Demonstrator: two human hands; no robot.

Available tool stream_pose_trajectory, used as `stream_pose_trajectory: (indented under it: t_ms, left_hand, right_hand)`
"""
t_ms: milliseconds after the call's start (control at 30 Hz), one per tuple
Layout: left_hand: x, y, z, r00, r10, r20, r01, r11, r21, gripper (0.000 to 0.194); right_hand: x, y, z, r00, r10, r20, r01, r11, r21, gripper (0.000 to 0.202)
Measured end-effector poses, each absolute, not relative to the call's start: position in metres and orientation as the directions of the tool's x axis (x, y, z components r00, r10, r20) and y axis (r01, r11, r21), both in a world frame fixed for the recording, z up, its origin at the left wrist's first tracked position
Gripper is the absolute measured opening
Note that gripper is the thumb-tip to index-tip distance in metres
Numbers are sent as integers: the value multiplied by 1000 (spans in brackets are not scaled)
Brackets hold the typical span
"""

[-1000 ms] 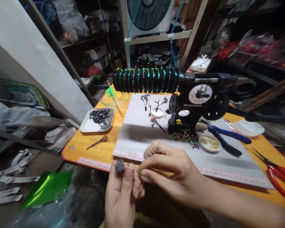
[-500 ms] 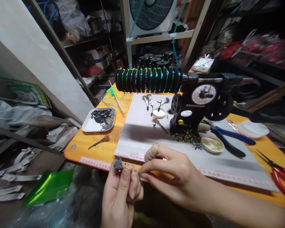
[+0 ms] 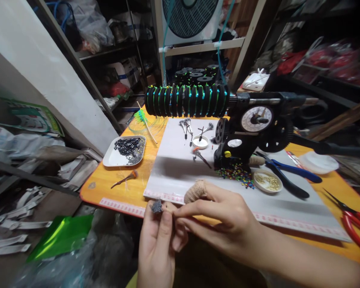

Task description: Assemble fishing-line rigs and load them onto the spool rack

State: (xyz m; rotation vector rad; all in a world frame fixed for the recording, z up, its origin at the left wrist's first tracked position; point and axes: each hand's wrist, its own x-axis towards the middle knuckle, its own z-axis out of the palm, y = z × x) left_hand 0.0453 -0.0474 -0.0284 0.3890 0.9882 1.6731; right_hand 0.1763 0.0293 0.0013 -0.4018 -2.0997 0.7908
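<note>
Over the table's front edge, my left hand [image 3: 160, 244] is closed on a small dark grey bundle [image 3: 157, 206] whose tufted head sticks out above the thumb. My right hand [image 3: 225, 214] meets it from the right, thumb and forefinger pinched together at the left fingertips. Whatever the right pinch holds is too small to make out. Beige wrapping [image 3: 196, 192] covers one raised finger of the right hand. Similar grey-headed bundles [image 3: 186, 125] lie on the white board [image 3: 174, 160], along with an orange-tipped bundle [image 3: 200, 155].
A black crank machine [image 3: 252, 124] carries a row of black spools [image 3: 187, 101] wound with green line. Left is a white tray [image 3: 108, 160] of black and grey pieces. Loose coloured beads [image 3: 235, 176], a dish [image 3: 268, 188], blue pliers [image 3: 297, 171] and red scissors [image 3: 355, 228] lie right.
My left hand has shifted slightly right and toward my right hand, carrying the grey bundle. The right hand stays nearly in place, and the gap between the hands is smaller.
</note>
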Motion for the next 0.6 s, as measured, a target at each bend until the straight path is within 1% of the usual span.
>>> stream_pose_trajectory:
  t_ms: [33,100,167,233,300,333,367,400,433,467,500,533,567,600]
  left_hand:
    - [47,-46,-31,-398,902,-167,-591,-113,799,16]
    - [52,-44,-36,-489,872,3,-492,-279,825,11]
    - [57,-41,-37,-570,809,141,-436,-443,784,10]
    - [55,-40,-33,-643,749,163,-429,-528,733,13]
    - [40,-38,-27,-690,709,148,-418,-557,718,14]
    - [28,-37,-24,-698,695,172,-386,-567,728,14]
    - [12,-34,-21,-699,674,239,-315,-590,743,11]
    - [-7,-30,-19,-683,640,351,-176,-612,771,9]
    - [-27,-26,-18,-630,631,453,-3,-585,811,10]
    - [-47,-20,-18,-556,633,539,233,-503,832,15]
    - [-65,-14,-17,-456,656,602,513,-358,780,14]
    - [-81,-8,-17,-396,704,590,609,-279,742,12]
    - [-94,-1,-17,-340,749,569,667,-234,707,5]
    - [-104,5,-16,-272,810,520,722,-186,667,3]
  right_hand:
    - [176,28,2,-614,529,586,19,752,-659,11]
    - [175,27,3,-634,527,566,53,760,-648,11]
    - [175,26,3,-635,521,570,64,772,-633,11]
    - [175,26,3,-621,512,594,62,787,-614,10]
    - [175,28,4,-604,508,614,73,803,-592,10]
    - [175,29,4,-600,509,617,81,806,-586,11]
    - [175,30,5,-596,512,619,83,806,-587,12]
    - [176,31,6,-597,518,612,81,798,-597,12]
    - [176,32,7,-605,525,599,76,786,-613,12]
    - [176,32,8,-614,532,583,71,772,-631,12]
    - [177,32,8,-622,537,569,65,760,-646,12]
    - [177,32,9,-629,541,558,61,750,-659,12]
    - [177,33,9,-633,547,548,60,740,-670,12]
    - [177,33,9,-638,553,536,61,730,-681,12]
